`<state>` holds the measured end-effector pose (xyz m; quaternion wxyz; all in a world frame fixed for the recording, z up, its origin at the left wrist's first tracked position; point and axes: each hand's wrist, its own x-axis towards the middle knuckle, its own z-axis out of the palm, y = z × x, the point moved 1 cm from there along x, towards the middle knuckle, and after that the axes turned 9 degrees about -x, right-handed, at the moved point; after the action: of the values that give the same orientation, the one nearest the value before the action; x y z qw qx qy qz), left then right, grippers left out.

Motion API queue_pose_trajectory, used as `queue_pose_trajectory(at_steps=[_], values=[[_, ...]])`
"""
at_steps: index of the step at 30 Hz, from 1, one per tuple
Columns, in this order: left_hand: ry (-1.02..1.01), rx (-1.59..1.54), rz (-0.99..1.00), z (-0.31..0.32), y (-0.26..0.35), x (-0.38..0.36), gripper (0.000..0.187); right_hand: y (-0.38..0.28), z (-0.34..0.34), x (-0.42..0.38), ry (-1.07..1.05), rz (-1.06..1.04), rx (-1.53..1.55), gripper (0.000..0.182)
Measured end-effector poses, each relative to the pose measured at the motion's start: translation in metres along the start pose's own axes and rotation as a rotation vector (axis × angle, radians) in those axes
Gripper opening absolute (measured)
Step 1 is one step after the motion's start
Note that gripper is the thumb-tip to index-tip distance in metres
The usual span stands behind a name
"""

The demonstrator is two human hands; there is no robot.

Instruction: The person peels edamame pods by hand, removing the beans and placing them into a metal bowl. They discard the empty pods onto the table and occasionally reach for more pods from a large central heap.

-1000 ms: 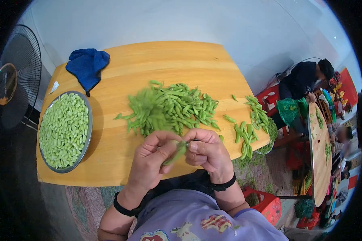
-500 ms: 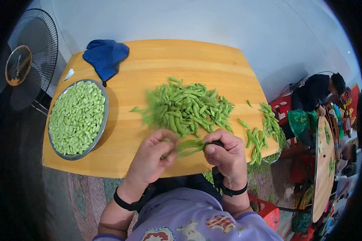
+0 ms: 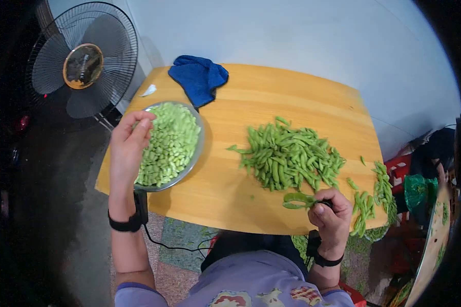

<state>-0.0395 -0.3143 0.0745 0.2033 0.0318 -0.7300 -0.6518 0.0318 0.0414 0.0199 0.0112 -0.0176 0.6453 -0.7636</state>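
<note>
**A:** Where do the hands stand?

**B:** The left hand (image 3: 128, 148) hangs over the metal bowl of shelled beans (image 3: 170, 143), at about nine o'clock from the table's (image 3: 271, 97) centre, fingers bunched over the bowl's near-left rim. Whether it holds any beans I cannot tell; the palm faces down. The right hand (image 3: 330, 217), near five o'clock, is pinched shut on an opened soybean pod (image 3: 298, 199) that sticks out toward the pile of unshelled pods (image 3: 289, 158).

**A:** What looks risky?

**B:** The bowl sits close to the table's left edge, with its rim slightly past it. A push from the wrist there could, I'd judge, tip it or nudge it off, spilling beans to the floor. Beans let go too near the rim could also bounce out.

**A:** And on the right?

**B:** The emptied shells (image 3: 374, 197) are heaped at four o'clock, right on the table's edge, some apparently hanging over. Another shell thrown there could slide several off. The pinch on the pod is only at one end, so it could slip.

**A:** Anything else nearby?

**B:** A blue cloth (image 3: 198, 77) at eleven o'clock and a standing fan (image 3: 82, 61) beyond the corner, both well apart from the hands.
</note>
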Motion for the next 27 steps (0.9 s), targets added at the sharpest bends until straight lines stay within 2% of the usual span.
queue_pose_trajectory(at_steps=[4, 6, 7, 13, 16, 18, 20, 22, 24, 26, 27], values=[[-0.078, 0.015, 0.049, -0.021, -0.022, 0.020, 0.019, 0.001, -0.003, -0.004, 0.016, -0.009, 0.001, 0.012], [-0.059, 0.011, -0.083, -0.025, -0.020, 0.021, 0.020, 0.002, -0.008, -0.008, 0.008, -0.003, 0.041, 0.013], [-0.063, 0.014, -0.083, -0.027, -0.021, 0.022, 0.020, 0.002, -0.011, -0.009, 0.019, -0.022, 0.035, 0.013], [-0.050, -0.105, -0.009, -0.020, -0.019, 0.022, 0.037, -0.001, -0.043, -0.029, 0.156, -0.086, -0.038, 0.021], [-0.227, -0.023, -0.001, -0.031, -0.021, 0.025, 0.042, 0.000, -0.076, -0.051, 0.189, -0.101, -0.076, 0.023], [-0.259, -0.023, -0.016, -0.026, -0.021, 0.023, 0.048, -0.007, -0.101, -0.070, 0.246, -0.125, -0.276, 0.021], [-0.219, -0.010, 0.041, -0.015, -0.019, 0.020, 0.054, -0.021, -0.124, -0.089, 0.222, -0.191, -0.511, 0.022], [-0.254, 0.014, 0.097, -0.012, -0.021, 0.021, 0.058, -0.026, -0.147, -0.106, 0.142, -0.134, -0.666, 0.022], [-0.277, 0.310, 0.210, -0.020, -0.020, 0.024, 0.058, -0.026, -0.167, -0.121, 0.069, 0.018, -0.796, 0.025], [-0.063, 0.710, 0.352, -0.026, -0.016, 0.020, 0.058, -0.016, -0.175, -0.128, 0.107, 0.065, -0.855, 0.030], [-0.050, 0.805, 0.500, -0.017, -0.007, 0.012, 0.055, -0.013, -0.178, -0.131, 0.123, 0.110, -0.917, 0.036]])
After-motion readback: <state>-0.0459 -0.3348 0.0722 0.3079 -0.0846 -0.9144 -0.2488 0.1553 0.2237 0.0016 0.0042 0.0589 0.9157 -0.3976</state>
